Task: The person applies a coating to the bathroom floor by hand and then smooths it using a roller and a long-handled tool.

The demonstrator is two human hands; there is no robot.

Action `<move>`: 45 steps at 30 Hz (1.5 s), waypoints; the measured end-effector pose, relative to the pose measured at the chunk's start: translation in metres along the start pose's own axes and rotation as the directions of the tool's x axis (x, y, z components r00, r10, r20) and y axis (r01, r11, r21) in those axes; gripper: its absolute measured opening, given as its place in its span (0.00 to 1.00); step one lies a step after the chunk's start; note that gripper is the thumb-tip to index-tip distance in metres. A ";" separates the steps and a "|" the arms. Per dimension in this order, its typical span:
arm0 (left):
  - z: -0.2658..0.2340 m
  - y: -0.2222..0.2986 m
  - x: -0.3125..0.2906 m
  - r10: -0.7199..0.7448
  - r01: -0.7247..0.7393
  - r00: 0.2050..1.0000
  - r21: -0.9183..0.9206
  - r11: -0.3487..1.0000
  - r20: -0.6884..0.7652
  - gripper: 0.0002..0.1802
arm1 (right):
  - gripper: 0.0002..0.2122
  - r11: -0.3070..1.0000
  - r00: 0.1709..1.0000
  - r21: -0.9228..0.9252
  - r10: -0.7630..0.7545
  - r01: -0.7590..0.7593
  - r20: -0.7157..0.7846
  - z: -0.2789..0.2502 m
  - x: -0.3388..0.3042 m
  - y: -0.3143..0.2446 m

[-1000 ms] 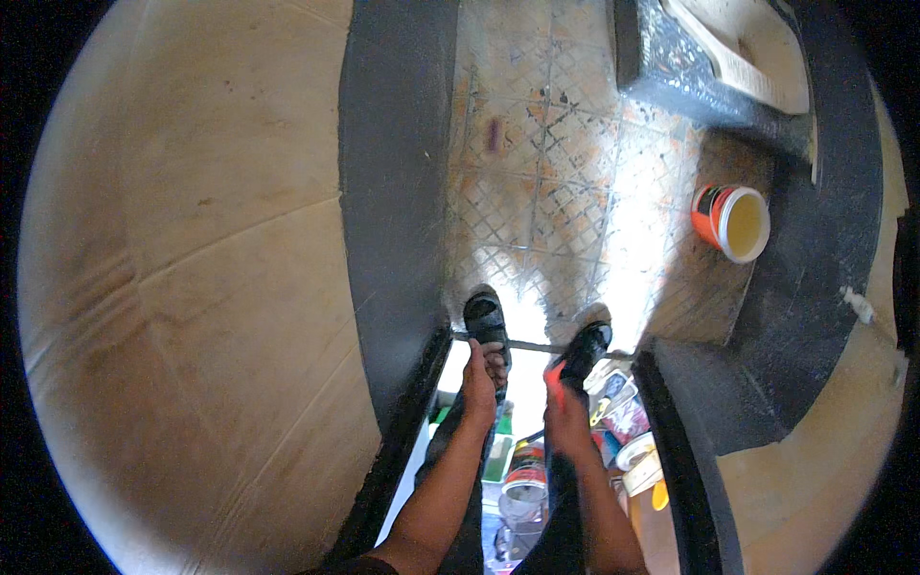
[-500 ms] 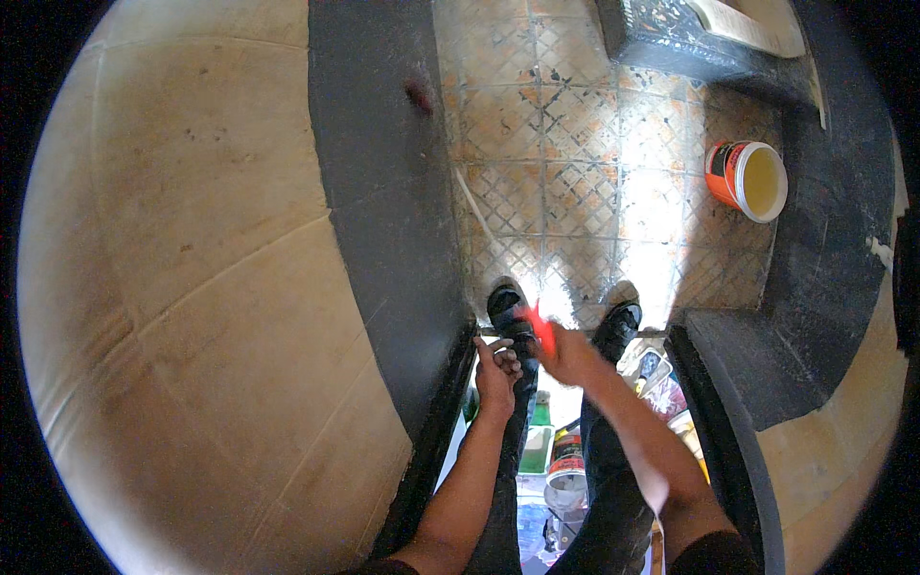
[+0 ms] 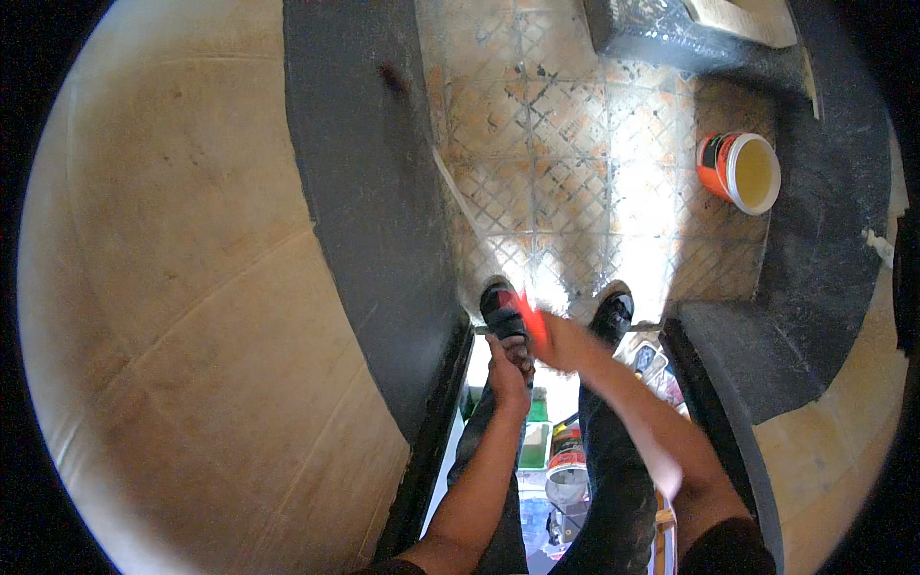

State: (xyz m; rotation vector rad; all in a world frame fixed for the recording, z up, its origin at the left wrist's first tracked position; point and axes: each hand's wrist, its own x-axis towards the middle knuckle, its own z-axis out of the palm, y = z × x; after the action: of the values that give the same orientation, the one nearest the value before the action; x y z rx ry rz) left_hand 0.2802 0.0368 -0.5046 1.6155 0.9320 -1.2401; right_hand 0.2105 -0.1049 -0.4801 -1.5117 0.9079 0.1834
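My right hand is closed around the red grip of a long pole. The pale shaft runs away to the upper left, thin and blurred. In line with it, a dark red, smeared piece shows against the dark grey band on the left wall; its kind is unclear. Just left of and below the grip, my left hand has its thumb apart and its fingers loosely bent, with nothing visible in it. Below both hands are my dark shoes and trousers.
An orange and white bucket of yellowish liquid stands at the right on the patterned tile floor. A dark ledge juts out at the far right. Behind my feet, between dark door posts, lie another bucket and a green container.
My left hand has moved right and slightly up, closer to the right hand. The right hand with the pole has shifted slightly left and up. The view has shifted a little.
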 end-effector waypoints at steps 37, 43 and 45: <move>-0.005 0.034 -0.002 0.156 -0.217 0.957 -0.249 0.944 -0.243 0.30 | 0.13 0.949 0.941 0.044 0.303 -0.313 0.152 0.024 -0.036 -0.010; 0.016 0.027 -0.015 0.187 -0.239 0.944 -0.174 0.955 -0.271 0.31 | 0.14 0.971 0.971 0.010 0.240 -0.240 -0.004 0.039 0.041 0.040; 0.017 0.026 -0.018 0.221 -0.258 0.945 -0.135 0.957 -0.239 0.31 | 0.18 0.972 0.972 0.026 0.234 -0.234 -0.011 0.061 0.029 0.051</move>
State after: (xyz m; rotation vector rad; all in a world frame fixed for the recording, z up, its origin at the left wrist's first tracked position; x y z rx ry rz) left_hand 0.2948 0.0108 -0.4838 1.7004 0.9152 -0.8060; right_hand 0.2220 -0.0568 -0.5487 -1.3817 1.0957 0.3321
